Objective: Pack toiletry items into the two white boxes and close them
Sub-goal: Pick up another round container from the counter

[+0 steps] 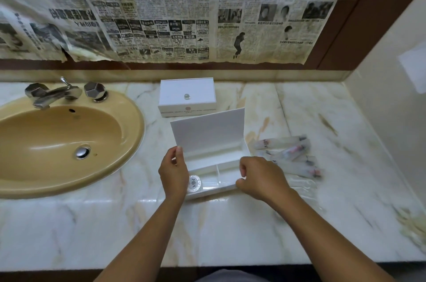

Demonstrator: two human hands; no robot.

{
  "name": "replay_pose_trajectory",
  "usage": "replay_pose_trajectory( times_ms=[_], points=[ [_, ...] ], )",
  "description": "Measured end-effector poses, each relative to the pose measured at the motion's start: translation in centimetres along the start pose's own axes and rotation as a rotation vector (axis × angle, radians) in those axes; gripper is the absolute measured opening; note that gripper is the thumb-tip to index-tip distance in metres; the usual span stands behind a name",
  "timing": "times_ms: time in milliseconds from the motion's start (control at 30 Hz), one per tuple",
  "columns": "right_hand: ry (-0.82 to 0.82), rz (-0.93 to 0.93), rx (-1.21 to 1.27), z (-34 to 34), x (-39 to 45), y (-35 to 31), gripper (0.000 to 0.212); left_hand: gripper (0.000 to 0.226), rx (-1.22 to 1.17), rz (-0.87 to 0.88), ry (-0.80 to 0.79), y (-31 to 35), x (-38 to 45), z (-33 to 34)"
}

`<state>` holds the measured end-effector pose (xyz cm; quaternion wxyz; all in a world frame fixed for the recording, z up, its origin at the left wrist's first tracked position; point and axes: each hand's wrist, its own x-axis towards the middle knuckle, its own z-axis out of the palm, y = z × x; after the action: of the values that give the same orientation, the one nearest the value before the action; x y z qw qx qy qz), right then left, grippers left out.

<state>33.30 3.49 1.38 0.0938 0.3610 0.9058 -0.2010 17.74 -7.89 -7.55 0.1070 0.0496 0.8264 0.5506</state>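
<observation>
An open white box with inner dividers lies on the marble counter, its lid standing up. My left hand grips the lid's lower left corner. My right hand is closed on the box's front right edge. A round white wrapped item sits in the box's front left compartment. A second white box, shut, with a small knob on its lid, stands behind. Several clear packets of toiletries lie to the right of the open box.
A tan oval sink with a chrome tap takes up the left of the counter. Newspaper covers the wall behind. A side wall rises at the right. The counter's front edge runs below my forearms.
</observation>
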Motion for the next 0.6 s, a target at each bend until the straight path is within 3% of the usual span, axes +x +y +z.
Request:
replay_pose_trajectory(
  times_ms=[200,433,600],
  points=[
    [0.002,0.09,-0.124,0.1,0.2,4.8,0.005,0.03,0.017,0.027,0.008,-0.3,0.1,0.1],
    [-0.121,0.054,-0.268,2.5,0.6,7.8,0.044,0.029,0.01,0.044,0.009,-0.8,0.4,0.3],
    [-0.114,-0.003,-0.316,3.1,0.7,8.5,0.04,0.028,-0.004,0.042,0.017,-0.9,0.4,0.4]
  ],
)
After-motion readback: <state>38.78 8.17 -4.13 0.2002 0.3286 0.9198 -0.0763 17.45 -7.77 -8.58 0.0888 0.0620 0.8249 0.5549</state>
